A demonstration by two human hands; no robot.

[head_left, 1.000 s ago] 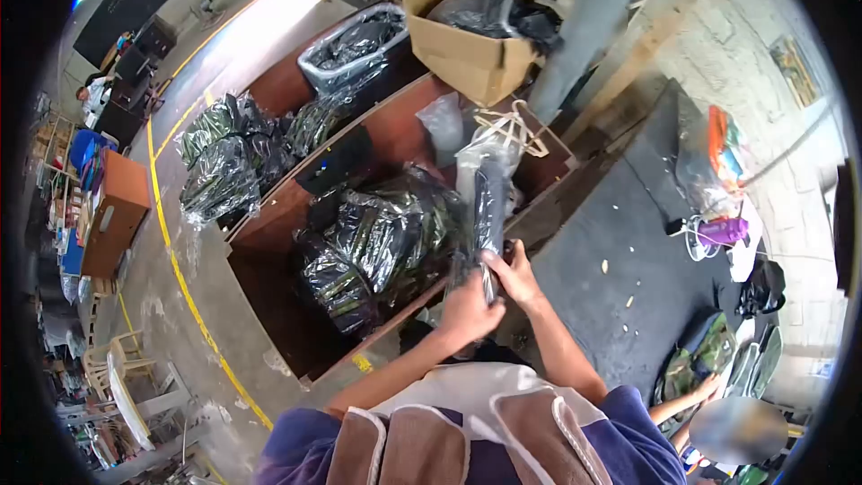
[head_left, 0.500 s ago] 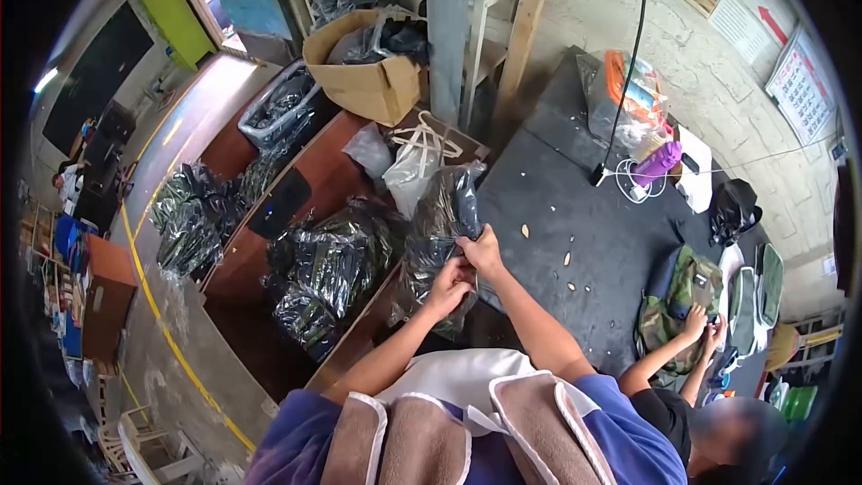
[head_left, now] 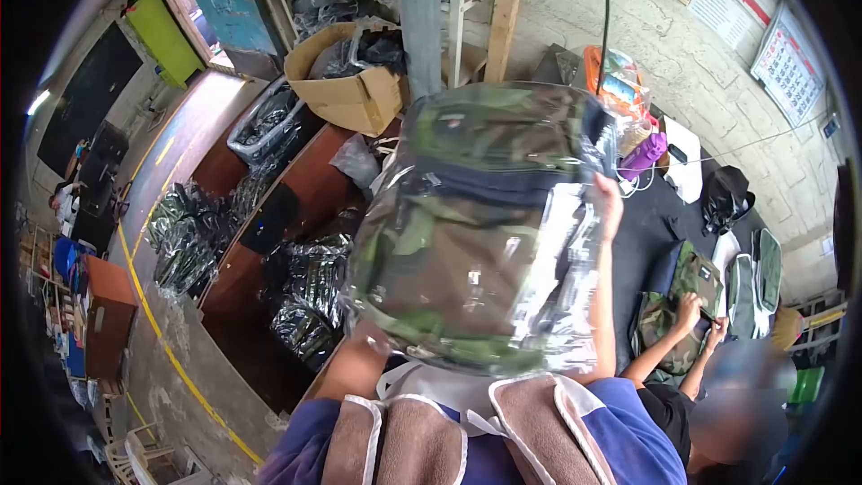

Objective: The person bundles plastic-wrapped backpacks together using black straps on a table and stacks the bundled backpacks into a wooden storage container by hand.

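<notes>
A large camouflage backpack (head_left: 467,256) in clear plastic wrap is held up in front of me, tilted toward the camera. My right hand (head_left: 608,207) grips its right edge, with the thumb side showing and the other fingers behind the plastic. On the lower left, my left forearm (head_left: 350,366) reaches under the backpack; the bag hides the left hand's fingers. Much of the black table (head_left: 633,238) is covered from view by the backpack.
At left, a brown bin (head_left: 229,328) holds plastic-wrapped bags (head_left: 310,283). A cardboard box (head_left: 350,97) stands behind it. On the right, a co-worker's hands (head_left: 700,319) handle another camouflage backpack (head_left: 687,274). A purple bottle (head_left: 645,154) lies at the table's back.
The wrapped backpack has been raised and turned, and its broad face now fills the middle. My hands have moved apart, the right one to the bag's right edge.
</notes>
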